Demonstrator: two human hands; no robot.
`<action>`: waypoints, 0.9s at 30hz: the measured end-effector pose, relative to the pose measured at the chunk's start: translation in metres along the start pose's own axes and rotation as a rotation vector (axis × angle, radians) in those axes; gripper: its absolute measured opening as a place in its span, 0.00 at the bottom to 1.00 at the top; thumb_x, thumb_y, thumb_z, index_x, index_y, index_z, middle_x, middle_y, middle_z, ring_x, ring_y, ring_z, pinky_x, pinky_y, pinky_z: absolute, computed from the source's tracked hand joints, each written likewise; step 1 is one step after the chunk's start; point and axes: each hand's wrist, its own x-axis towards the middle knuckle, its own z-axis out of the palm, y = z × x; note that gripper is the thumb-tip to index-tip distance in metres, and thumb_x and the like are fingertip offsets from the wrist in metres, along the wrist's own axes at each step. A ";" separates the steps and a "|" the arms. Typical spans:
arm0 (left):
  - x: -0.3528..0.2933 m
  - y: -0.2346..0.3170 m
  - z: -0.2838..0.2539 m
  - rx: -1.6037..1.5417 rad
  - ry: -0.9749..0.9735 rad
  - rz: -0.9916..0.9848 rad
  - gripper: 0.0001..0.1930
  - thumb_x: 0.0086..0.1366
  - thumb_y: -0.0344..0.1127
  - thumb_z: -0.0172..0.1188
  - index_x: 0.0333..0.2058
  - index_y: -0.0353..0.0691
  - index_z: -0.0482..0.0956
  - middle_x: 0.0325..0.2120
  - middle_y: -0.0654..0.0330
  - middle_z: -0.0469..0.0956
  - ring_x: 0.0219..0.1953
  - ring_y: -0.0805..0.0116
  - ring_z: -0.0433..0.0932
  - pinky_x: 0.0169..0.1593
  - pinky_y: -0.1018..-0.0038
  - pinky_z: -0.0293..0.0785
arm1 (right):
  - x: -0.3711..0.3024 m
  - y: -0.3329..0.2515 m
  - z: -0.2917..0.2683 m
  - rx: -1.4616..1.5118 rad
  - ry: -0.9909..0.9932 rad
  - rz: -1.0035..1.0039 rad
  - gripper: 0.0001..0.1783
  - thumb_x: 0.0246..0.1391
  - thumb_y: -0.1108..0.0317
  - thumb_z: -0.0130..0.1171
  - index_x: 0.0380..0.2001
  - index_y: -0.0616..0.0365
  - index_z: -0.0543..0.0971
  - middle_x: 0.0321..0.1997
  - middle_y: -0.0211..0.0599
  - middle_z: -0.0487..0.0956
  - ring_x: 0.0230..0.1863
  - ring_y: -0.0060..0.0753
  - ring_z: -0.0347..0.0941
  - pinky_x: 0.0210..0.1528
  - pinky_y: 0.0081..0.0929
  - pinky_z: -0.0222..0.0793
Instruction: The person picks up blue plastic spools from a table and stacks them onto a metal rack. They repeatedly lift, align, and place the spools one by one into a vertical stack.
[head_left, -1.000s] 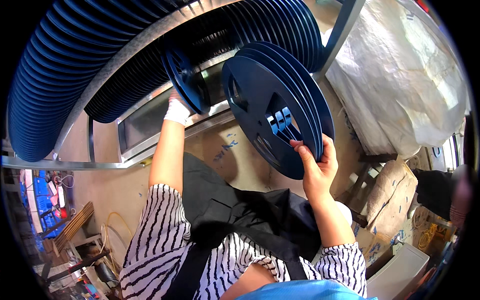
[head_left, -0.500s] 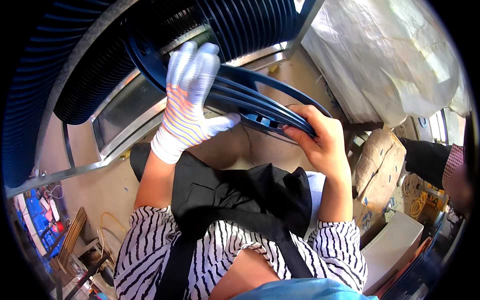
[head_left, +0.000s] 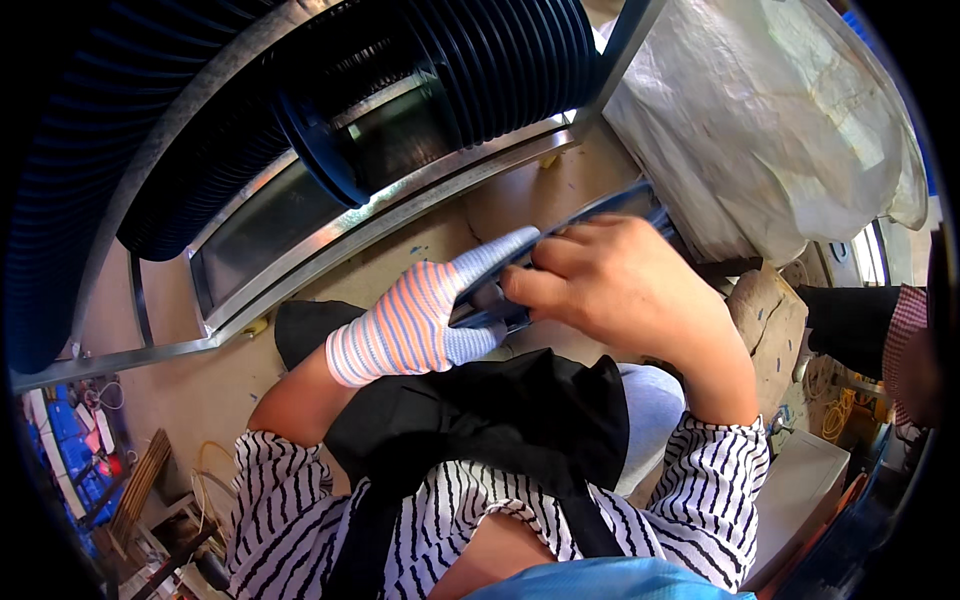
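Observation:
My left hand (head_left: 425, 322), in a white knit glove with orange and blue stripes, grips the near left edge of a small stack of dark blue plastic rings (head_left: 622, 203), the thumb on the near side and the fingers along the far side. Bare, my right hand (head_left: 612, 282) is closed over the right part of the same rings and covers much of them. The rings are tilted above my lap. How many there are is hard to make out.
Ahead, a metal rack (head_left: 400, 205) carries long rows of dark blue discs (head_left: 500, 70). One disc (head_left: 318, 155) stands apart in a gap. White plastic sheeting (head_left: 770, 120) hangs at the right, near another person's dark sleeve (head_left: 850, 325). A pale box (head_left: 795, 500) stands at lower right.
The rings have come away from the rack toward my body. My left hand has lowered from its raised, spread pose onto their edge, and my right hand has turned over them.

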 end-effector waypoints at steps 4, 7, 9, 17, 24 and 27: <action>-0.012 0.014 0.001 -0.336 0.305 -0.170 0.37 0.56 0.26 0.63 0.64 0.36 0.58 0.51 0.54 0.74 0.51 0.67 0.76 0.55 0.72 0.72 | 0.016 0.012 0.012 -0.326 0.544 -0.088 0.14 0.41 0.68 0.61 0.36 0.49 0.76 0.41 0.32 0.75 0.43 0.34 0.74 0.50 0.35 0.71; -0.021 0.016 0.003 -0.830 0.533 -0.244 0.36 0.56 0.22 0.63 0.63 0.36 0.61 0.40 0.59 0.76 0.38 0.76 0.77 0.47 0.77 0.77 | 0.009 0.011 0.032 -0.113 0.839 0.023 0.19 0.36 0.63 0.69 0.35 0.55 0.78 0.41 0.38 0.76 0.39 0.39 0.74 0.44 0.36 0.72; -0.023 0.018 0.004 -0.809 0.630 -0.275 0.35 0.57 0.22 0.63 0.63 0.35 0.60 0.38 0.58 0.77 0.37 0.75 0.78 0.46 0.77 0.78 | -0.006 -0.005 0.062 0.343 0.726 0.135 0.23 0.40 0.54 0.71 0.34 0.59 0.77 0.35 0.40 0.76 0.35 0.42 0.74 0.38 0.36 0.72; -0.022 0.016 0.016 -0.757 0.725 -0.235 0.32 0.62 0.36 0.63 0.62 0.36 0.61 0.31 0.60 0.78 0.37 0.71 0.79 0.48 0.73 0.77 | -0.021 -0.081 0.115 0.602 0.428 0.261 0.48 0.38 0.39 0.67 0.55 0.65 0.68 0.53 0.51 0.69 0.53 0.53 0.66 0.56 0.45 0.63; -0.037 0.012 0.023 -0.943 0.596 -0.209 0.38 0.60 0.39 0.65 0.65 0.37 0.56 0.41 0.58 0.77 0.41 0.70 0.79 0.50 0.71 0.76 | -0.036 -0.098 0.121 0.756 0.500 0.261 0.33 0.44 0.62 0.64 0.53 0.67 0.69 0.59 0.54 0.68 0.63 0.59 0.62 0.63 0.48 0.58; -0.038 0.014 0.026 -1.045 0.603 -0.211 0.42 0.60 0.33 0.65 0.67 0.39 0.50 0.45 0.59 0.76 0.41 0.71 0.78 0.52 0.71 0.73 | -0.052 -0.092 0.116 0.892 0.570 0.293 0.26 0.44 0.62 0.59 0.45 0.67 0.70 0.48 0.54 0.73 0.56 0.59 0.69 0.60 0.51 0.63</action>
